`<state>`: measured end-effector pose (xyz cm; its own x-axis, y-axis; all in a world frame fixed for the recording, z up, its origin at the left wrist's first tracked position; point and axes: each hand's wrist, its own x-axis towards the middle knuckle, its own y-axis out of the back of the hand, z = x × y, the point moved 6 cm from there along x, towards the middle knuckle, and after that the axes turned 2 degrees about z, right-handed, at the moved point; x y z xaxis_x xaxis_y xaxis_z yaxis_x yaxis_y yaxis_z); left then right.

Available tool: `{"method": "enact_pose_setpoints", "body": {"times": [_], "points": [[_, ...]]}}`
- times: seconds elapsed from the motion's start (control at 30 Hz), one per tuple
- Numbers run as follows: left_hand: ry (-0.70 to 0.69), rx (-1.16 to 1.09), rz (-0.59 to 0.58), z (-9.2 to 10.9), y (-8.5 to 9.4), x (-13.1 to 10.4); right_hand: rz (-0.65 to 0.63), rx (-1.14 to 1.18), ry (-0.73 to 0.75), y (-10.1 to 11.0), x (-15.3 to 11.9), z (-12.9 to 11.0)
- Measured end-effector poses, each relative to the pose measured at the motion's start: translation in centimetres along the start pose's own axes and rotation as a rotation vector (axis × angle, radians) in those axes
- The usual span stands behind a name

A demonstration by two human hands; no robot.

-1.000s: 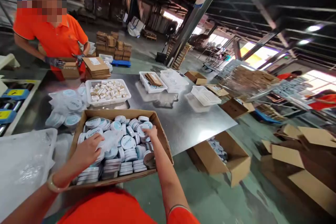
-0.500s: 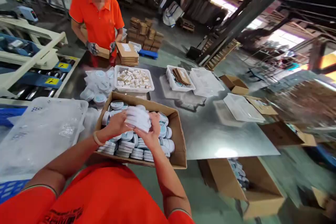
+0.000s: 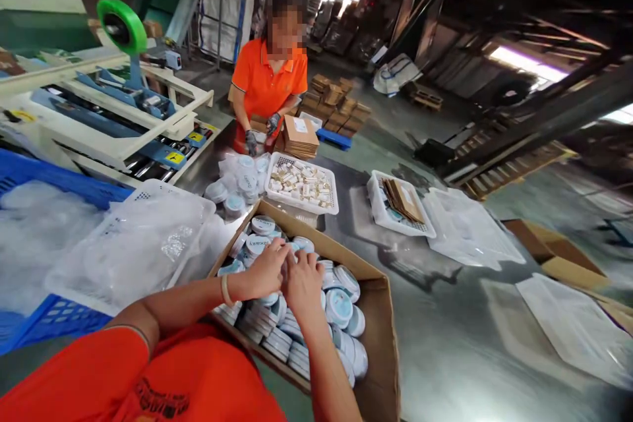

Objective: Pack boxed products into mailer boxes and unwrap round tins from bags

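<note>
An open cardboard carton [image 3: 383, 316] in front of me is filled with round, flat discs [image 3: 339, 306] with pale blue printed labels, some stacked on edge, some lying flat. My left hand [image 3: 267, 269] and my right hand [image 3: 303, 282] meet over the middle of the carton, low among the discs. The fingers of both are curled in, the left ones pinched close to the right hand's fingertips. What lies under them is hidden by the hands. Beyond the carton's left corner, bagged discs [image 3: 247, 181] are heaped on the metal table [image 3: 445, 316].
A white basket of small white-and-gold pieces [image 3: 301, 183] stands behind the carton. To its right are a basket with brown cardboard [image 3: 403, 201] and clear plastic trays [image 3: 469, 227]. Plastic bags [image 3: 143, 237] lie at left. A co-worker [image 3: 270, 86] stands opposite, beside a roller conveyor [image 3: 163, 151].
My hands have gone down into the carton, and the stack of white discs they held is out of sight. The view has swung left. The co-worker's hands have moved lower.
</note>
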<state>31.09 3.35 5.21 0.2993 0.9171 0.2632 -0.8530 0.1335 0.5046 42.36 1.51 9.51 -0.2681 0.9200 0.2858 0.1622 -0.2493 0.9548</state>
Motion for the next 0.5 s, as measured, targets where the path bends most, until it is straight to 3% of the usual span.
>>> {"method": "enact_pose_setpoints", "body": {"times": [0.07, 0.13, 0.2, 0.27, 0.33, 0.4, 0.5], "points": [[0.051, 0.027, 0.059, -0.8, 3.7, 1.9, 0.253, 0.114, -0.001, 2.5, 0.2, 1.6], [0.098, 0.067, 0.120, -1.8, 8.8, 4.2, 0.546, 0.216, -0.082, 5.1, -0.7, 4.2], [0.152, 0.139, 0.226, -3.3, 14.5, 6.7, 0.692, 0.304, -0.194, 6.0, -1.9, 6.5], [0.203, 0.219, 0.368, -5.2, 19.7, 9.0, 0.656, 0.383, -0.255, 5.2, -2.7, 7.7], [0.265, 0.267, 0.476, -7.6, 23.3, 11.2, 0.568, 0.424, -0.287, 3.3, -3.4, 7.9], [0.354, 0.283, 0.537, -10.6, 24.9, 12.9, 0.521, 0.421, -0.337, 1.4, -4.4, 8.2], [0.487, 0.285, 0.563, -15.5, 24.7, 14.2, 0.443, 0.418, -0.401, -0.9, -5.8, 8.9]]}}
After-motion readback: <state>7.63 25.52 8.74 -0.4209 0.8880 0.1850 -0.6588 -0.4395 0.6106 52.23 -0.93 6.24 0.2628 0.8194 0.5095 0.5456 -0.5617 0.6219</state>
